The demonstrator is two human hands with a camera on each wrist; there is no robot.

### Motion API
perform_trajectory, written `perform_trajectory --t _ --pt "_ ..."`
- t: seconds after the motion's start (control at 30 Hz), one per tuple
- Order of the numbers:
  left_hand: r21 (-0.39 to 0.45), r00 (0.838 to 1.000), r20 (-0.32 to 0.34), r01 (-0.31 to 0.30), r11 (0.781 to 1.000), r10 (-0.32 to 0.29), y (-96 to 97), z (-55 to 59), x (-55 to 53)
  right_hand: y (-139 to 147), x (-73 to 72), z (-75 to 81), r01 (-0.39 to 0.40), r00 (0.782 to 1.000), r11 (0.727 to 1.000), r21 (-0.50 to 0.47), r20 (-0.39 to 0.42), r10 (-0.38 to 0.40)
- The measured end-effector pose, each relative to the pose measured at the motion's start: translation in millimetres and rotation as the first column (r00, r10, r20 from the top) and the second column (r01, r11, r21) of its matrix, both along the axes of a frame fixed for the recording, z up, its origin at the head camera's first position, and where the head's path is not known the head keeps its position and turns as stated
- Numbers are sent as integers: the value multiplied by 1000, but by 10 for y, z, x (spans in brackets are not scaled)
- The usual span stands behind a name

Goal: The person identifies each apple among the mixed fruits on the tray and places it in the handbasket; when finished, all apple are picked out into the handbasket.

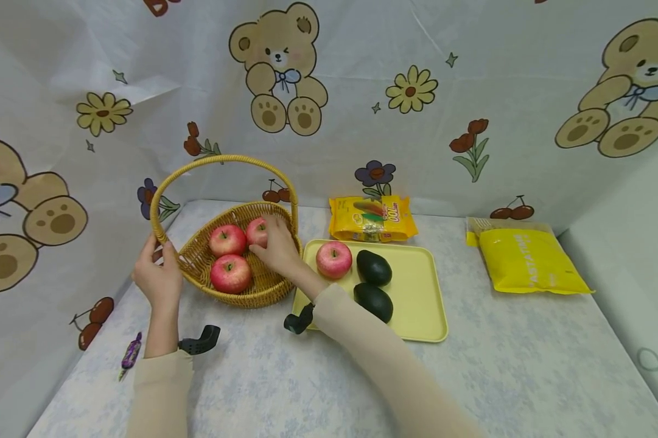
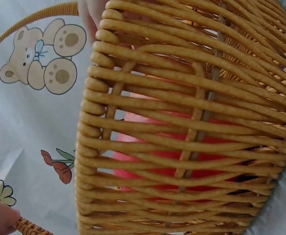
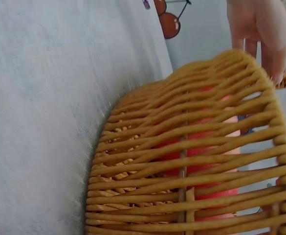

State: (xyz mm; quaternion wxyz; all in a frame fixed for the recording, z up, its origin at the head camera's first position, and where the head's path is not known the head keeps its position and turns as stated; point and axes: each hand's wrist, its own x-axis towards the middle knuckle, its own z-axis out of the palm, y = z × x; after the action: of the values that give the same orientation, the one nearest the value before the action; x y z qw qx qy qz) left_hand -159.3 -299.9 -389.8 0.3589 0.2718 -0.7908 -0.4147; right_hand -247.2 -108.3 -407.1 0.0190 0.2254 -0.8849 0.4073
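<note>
A wicker basket (image 1: 263, 297) with a tall arched handle holds three red apples. Two of them, an apple (image 1: 227, 239) and a nearer apple (image 1: 231, 274), lie toward its left and front. My left hand (image 1: 161, 277) grips the foot of the handle (image 1: 159, 213) at the left rim. Reaching over the right rim, my right hand (image 1: 280, 248) has its thumb and fingers around the back apple (image 1: 255, 232) and partly covers it. Both wrist views look through the basket's woven side (image 2: 182, 117), with red apple skin showing between the strands.
Right of the basket, a yellow tray (image 1: 416, 298) bears an apple (image 1: 334, 260) and two avocados (image 1: 374, 267). Behind it stands a yellow packet (image 1: 369, 219). A yellow pasta bag (image 1: 531, 258) lies farther right, and a purple-wrapped candy (image 1: 131, 353) at the left.
</note>
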Motion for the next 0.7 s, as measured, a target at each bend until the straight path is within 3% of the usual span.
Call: perform_trajectory --t 0.13,0.37,0.53,0.7 --pt "-6 1000 -2 -6 1000 6 -2 5 -2 114 132 38 -67 996 997 -26 -67 65" --pt "0 1000 5 -2 1000 2 -6 9 9 379 391 102 -128 988 991 -48 -89 123" --pt "2 1000 0 2 1000 -2 -15 -4 4 613 535 222 -127 989 987 -100 -94 118" --pt "9 1000 5 9 1000 -9 -17 -9 6 881 591 340 -89 992 986 -142 -102 74"
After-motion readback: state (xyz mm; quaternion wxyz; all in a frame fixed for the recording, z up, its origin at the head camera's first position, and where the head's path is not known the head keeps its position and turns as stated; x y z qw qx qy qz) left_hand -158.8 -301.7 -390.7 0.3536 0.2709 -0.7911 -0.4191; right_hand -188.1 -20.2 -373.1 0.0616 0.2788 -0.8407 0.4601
